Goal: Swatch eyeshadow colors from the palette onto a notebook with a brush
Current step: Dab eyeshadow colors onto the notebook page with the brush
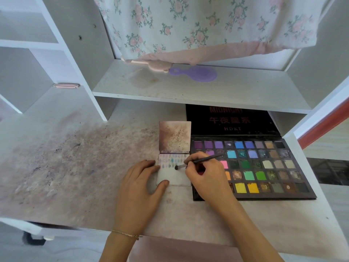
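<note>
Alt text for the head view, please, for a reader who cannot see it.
The right hand holds a brush with its tip on a small open notebook, below rows of swatches. The left hand rests on the notebook's left edge; an open eyeshadow palette lies to its right.

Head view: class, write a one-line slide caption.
Right hand brushes eyeshadow with a brush onto a notebook steadied by the left hand, beside the palette.

— What carries everything?

— A white desk (79, 167), its top smeared with purplish powder stains.

— And lying on it?

— A small notebook (174, 178), open flat under the left hand's fingers (151, 164), and just right of the right hand's fingers (192, 159) an open eyeshadow palette (264, 167). On the shelf (236, 91) beyond the fingertips lies a purple hand mirror (196, 73).
</note>
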Action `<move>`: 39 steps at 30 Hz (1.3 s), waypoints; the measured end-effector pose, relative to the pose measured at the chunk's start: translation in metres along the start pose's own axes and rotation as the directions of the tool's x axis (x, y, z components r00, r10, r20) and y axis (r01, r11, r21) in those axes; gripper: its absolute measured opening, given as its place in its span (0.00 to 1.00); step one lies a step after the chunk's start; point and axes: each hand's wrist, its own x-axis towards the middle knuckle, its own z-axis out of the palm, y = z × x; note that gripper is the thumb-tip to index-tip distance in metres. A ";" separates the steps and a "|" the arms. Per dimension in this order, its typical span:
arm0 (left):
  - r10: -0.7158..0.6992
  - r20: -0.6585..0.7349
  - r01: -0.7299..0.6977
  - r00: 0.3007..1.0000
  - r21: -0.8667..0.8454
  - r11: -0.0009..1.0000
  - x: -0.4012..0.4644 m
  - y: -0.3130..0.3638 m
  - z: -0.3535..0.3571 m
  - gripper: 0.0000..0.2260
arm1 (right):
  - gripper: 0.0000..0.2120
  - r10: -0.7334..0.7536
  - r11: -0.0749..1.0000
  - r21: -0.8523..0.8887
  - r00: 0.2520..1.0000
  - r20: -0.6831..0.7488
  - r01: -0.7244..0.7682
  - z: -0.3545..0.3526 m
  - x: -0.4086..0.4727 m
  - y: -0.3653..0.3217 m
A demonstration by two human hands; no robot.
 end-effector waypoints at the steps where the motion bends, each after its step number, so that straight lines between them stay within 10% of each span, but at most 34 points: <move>1: -0.003 0.001 0.003 1.000 -0.004 1.000 0.000 0.000 0.000 0.16 | 0.11 -0.015 0.999 0.042 0.999 -0.035 0.017 -0.001 -0.002 0.000; 8: -0.008 0.007 0.008 1.000 -0.020 1.000 0.000 0.000 -0.001 0.16 | 0.10 -0.080 0.955 0.236 0.925 -0.372 0.178 -0.013 -0.009 -0.001; 30: -0.037 0.083 0.033 0.996 0.053 0.998 0.002 0.004 -0.004 0.17 | 0.06 0.097 0.995 0.078 0.751 -0.653 -0.060 -0.105 -0.044 0.062; 39: -0.038 0.086 0.036 0.996 0.030 0.999 0.001 0.005 -0.005 0.16 | 0.07 0.113 0.989 -0.005 0.791 -0.602 -0.146 -0.104 -0.043 0.066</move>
